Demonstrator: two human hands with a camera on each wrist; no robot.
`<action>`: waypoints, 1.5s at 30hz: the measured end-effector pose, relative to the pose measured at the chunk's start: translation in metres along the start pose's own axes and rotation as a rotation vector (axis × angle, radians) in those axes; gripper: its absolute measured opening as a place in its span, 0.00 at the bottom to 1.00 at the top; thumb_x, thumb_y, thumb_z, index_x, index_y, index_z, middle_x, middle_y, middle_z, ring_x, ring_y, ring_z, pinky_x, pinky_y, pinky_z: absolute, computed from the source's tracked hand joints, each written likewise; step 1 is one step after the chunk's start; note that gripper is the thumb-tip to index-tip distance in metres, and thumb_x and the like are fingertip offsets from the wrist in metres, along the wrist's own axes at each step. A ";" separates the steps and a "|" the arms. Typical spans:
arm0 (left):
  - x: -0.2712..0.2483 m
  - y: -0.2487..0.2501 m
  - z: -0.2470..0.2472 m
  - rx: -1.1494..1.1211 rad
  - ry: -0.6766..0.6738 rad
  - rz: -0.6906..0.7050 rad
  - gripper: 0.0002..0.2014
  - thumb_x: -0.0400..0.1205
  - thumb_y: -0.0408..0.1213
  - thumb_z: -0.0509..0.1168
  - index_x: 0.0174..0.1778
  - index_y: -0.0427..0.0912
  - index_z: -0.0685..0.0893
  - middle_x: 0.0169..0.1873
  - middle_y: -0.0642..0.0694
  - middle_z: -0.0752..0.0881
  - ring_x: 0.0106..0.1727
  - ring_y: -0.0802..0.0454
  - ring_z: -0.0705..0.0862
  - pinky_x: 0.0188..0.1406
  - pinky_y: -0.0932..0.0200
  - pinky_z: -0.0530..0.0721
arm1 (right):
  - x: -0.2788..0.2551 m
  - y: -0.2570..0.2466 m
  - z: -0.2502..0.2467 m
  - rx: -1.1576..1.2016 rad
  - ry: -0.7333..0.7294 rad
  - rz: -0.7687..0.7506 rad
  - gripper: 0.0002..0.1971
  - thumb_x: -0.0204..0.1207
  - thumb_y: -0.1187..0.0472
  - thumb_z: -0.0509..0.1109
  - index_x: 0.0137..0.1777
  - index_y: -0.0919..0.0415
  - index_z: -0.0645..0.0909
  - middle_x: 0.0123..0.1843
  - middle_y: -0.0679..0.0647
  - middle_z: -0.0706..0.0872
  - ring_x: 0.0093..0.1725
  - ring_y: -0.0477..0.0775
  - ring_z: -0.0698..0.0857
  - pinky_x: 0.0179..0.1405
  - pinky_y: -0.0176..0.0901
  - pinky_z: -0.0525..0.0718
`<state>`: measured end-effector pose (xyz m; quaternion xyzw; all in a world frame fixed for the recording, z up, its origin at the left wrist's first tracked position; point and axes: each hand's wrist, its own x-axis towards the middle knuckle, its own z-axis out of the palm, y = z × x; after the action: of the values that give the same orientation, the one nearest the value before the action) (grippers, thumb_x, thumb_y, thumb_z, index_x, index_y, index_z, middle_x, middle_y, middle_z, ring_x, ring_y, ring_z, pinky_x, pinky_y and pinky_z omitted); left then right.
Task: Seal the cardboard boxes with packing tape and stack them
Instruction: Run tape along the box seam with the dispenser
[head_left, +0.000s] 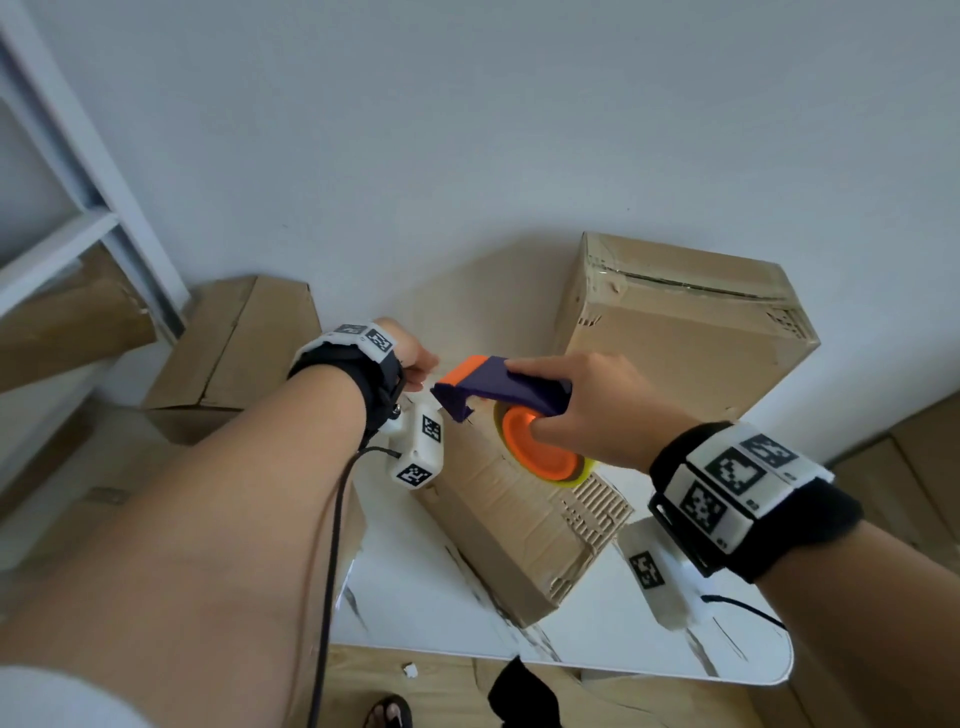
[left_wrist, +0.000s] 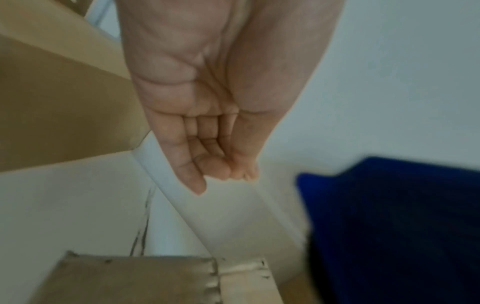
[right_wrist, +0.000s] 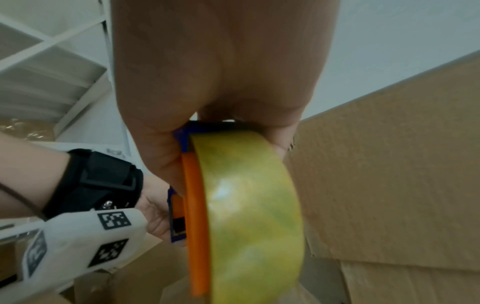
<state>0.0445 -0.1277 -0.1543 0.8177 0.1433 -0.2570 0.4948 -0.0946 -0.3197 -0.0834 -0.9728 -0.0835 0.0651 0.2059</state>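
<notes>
Currently the right hand (head_left: 587, 410) is gripping a purple-and-orange tape dispenser (head_left: 498, 389) carrying a yellowish roll (right_wrist: 249, 216). Left hand (left_wrist: 207, 123) fingers are pinching together beside its front end; whether they are holding tape cannot be determined.

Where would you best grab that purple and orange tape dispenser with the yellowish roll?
Grip the purple and orange tape dispenser by its flat purple handle bar, coming from above and behind, as the right hand does now. The yellowish tape roll hangs under the bar and must stay free to turn, and the cutter end points toward the left hand, so keep fingers off it.
</notes>
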 end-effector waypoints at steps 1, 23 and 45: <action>0.000 -0.002 0.002 0.029 0.002 -0.017 0.11 0.82 0.27 0.65 0.33 0.32 0.77 0.30 0.39 0.78 0.30 0.49 0.77 0.48 0.55 0.84 | -0.002 0.000 -0.001 -0.007 -0.016 0.003 0.28 0.73 0.55 0.70 0.74 0.38 0.76 0.48 0.43 0.86 0.42 0.42 0.83 0.41 0.33 0.79; 0.102 -0.037 0.043 0.472 -0.035 -0.108 0.06 0.57 0.39 0.63 0.22 0.41 0.82 0.34 0.41 0.92 0.41 0.44 0.91 0.53 0.49 0.87 | 0.016 -0.013 0.015 -0.198 -0.155 0.025 0.18 0.71 0.55 0.68 0.62 0.48 0.83 0.44 0.49 0.87 0.43 0.51 0.83 0.46 0.51 0.87; 0.063 -0.039 0.045 0.594 0.103 0.099 0.10 0.68 0.42 0.75 0.36 0.48 0.78 0.41 0.44 0.82 0.43 0.46 0.80 0.45 0.62 0.80 | 0.031 -0.001 0.025 -0.236 -0.208 0.030 0.17 0.69 0.52 0.67 0.58 0.43 0.85 0.42 0.45 0.88 0.42 0.50 0.84 0.40 0.45 0.86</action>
<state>0.0654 -0.1503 -0.2357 0.9445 0.0469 -0.2215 0.2382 -0.0681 -0.3030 -0.1089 -0.9794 -0.0971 0.1584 0.0796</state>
